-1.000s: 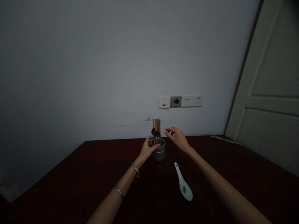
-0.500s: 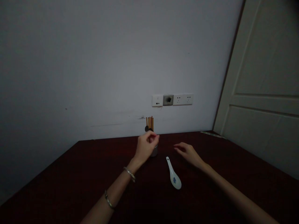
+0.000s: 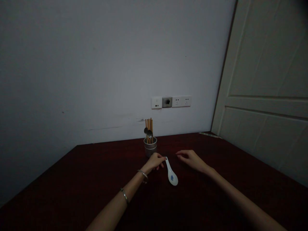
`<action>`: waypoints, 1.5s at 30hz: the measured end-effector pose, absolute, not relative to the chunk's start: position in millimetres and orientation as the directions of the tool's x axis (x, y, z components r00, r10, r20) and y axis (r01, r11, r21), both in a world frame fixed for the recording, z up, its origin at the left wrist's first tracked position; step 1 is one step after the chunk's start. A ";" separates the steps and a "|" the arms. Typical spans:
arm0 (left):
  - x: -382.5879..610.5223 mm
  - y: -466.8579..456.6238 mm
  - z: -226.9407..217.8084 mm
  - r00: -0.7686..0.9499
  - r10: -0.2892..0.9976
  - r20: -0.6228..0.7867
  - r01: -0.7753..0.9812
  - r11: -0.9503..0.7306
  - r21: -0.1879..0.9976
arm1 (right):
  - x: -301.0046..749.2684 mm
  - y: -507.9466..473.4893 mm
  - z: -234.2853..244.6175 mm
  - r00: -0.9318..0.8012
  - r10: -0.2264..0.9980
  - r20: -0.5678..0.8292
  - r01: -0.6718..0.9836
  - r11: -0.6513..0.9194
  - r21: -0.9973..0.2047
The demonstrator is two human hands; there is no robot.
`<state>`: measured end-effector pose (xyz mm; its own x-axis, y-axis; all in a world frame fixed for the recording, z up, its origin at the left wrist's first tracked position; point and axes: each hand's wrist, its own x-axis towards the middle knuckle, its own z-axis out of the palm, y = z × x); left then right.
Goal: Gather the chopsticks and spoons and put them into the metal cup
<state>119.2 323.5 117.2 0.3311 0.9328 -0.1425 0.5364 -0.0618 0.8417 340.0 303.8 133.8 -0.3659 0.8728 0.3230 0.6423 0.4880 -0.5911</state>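
A white spoon (image 3: 171, 175) with a blue mark in its bowl lies on the dark red table, its bowl toward me. The thumb and fingers of my left hand (image 3: 155, 161) are closed at the tip of its handle; the fingers' undersides are hidden. Just behind that hand stands a grey metal cup (image 3: 150, 147), holding several wooden chopsticks (image 3: 149, 123) and two dark metal spoons (image 3: 149, 133) upright. My right hand (image 3: 191, 158) rests to the right of the white spoon, fingers loosely bent and slightly apart, holding nothing.
The dark red tabletop (image 3: 108, 170) meets a pale wall (image 3: 96, 80) at the back. Sockets (image 3: 181, 101) are set in the wall above the table. A white panelled door (image 3: 264, 96) rises at the right, near a thin strip (image 3: 210, 135) on the table's back edge.
My left hand has come down from in front of the cup to the spoon's handle, uncovering the cup and its contents. My right hand stays nearly still. The view has shifted slightly.
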 end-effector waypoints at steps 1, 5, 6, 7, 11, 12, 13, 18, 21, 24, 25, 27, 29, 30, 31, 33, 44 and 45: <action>120.7 325.5 114.3 0.333 0.933 -0.135 0.509 -0.058 0.859 | 340.5 303.0 134.9 -0.374 0.871 0.318 0.637 0.491 -0.594; 128.3 330.2 105.5 0.297 0.949 -0.106 0.459 -0.044 0.887 | 342.2 300.0 137.4 -0.403 0.867 0.292 0.618 0.494 -0.612; 130.0 330.7 104.5 0.293 0.950 -0.103 0.455 -0.044 0.889 | 342.8 299.6 137.5 -0.406 0.868 0.286 0.616 0.491 -0.617; 131.3 330.9 103.9 0.292 0.951 -0.104 0.456 -0.042 0.889 | 343.5 299.2 137.3 -0.405 0.871 0.278 0.613 0.485 -0.624; 132.5 328.7 107.1 0.294 0.949 -0.116 0.448 -0.029 0.894 | 346.2 297.9 135.3 -0.397 0.888 0.230 0.595 0.440 -0.673; 131.9 327.3 109.4 0.297 0.948 -0.114 0.436 -0.029 0.899 | 346.6 297.3 134.7 -0.393 0.893 0.218 0.585 0.426 -0.690; 130.9 325.5 112.6 0.304 0.946 -0.108 0.424 -0.032 0.905 | 346.6 296.6 134.3 -0.385 0.899 0.207 0.572 0.409 -0.711; 123.4 314.3 142.5 0.323 0.946 -0.035 0.399 -0.103 0.911 | 341.5 288.4 137.0 -0.350 0.935 0.053 0.487 0.230 -0.842; 118.0 309.1 166.3 0.293 0.955 0.043 0.375 -0.156 0.914 | 334.1 279.0 141.8 -0.473 0.878 -0.069 0.441 0.169 -0.882; 113.4 305.2 185.6 0.273 0.956 0.111 0.349 -0.206 0.914 | 324.7 269.0 145.2 -0.578 0.808 -0.118 0.409 0.162 -0.898; 112.2 304.0 190.1 0.268 0.955 0.129 0.344 -0.220 0.913 | 321.6 266.5 145.8 -0.582 0.805 -0.113 0.398 0.162 -0.903; 110.1 301.6 195.7 0.250 0.955 0.159 0.343 -0.241 0.908 | 316.0 263.6 146.6 -0.567 0.819 -0.088 0.379 0.165 -0.911; 108.1 299.6 197.5 0.215 0.959 0.182 0.341 -0.248 0.906 | 311.8 263.9 147.5 -0.546 0.836 -0.053 0.360 0.177 -0.916; 106.8 298.8 197.3 0.194 0.962 0.193 0.335 -0.250 0.908 | 310.2 265.1 148.1 -0.536 0.843 -0.036 0.353 0.185 -0.917; 105.2 298.2 196.7 0.172 0.963 0.205 0.325 -0.252 0.912 | 308.8 267.0 148.7 -0.526 0.850 -0.021 0.348 0.193 -0.917; 101.1 297.5 195.0 0.136 0.965 0.226 0.289 -0.257 0.922 | 306.7 272.6 150.3 -0.490 0.872 0.006 0.357 0.207 -0.911; 83.5 288.9 178.9 0.075 0.975 0.209 0.076 -0.215 0.974 | 289.1 326.0 196.0 -0.021 0.787 0.616 0.547 0.525 -0.652; 84.7 288.1 174.4 0.093 0.976 0.198 0.078 -0.205 0.976 | 284.8 330.0 202.7 -0.018 0.758 0.651 0.537 0.557 -0.634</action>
<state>84.7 288.1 174.4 0.0930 0.9758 0.1981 0.0777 -0.2055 0.9756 284.8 330.0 202.7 -0.0180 0.7585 0.6514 0.5368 0.5570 -0.6337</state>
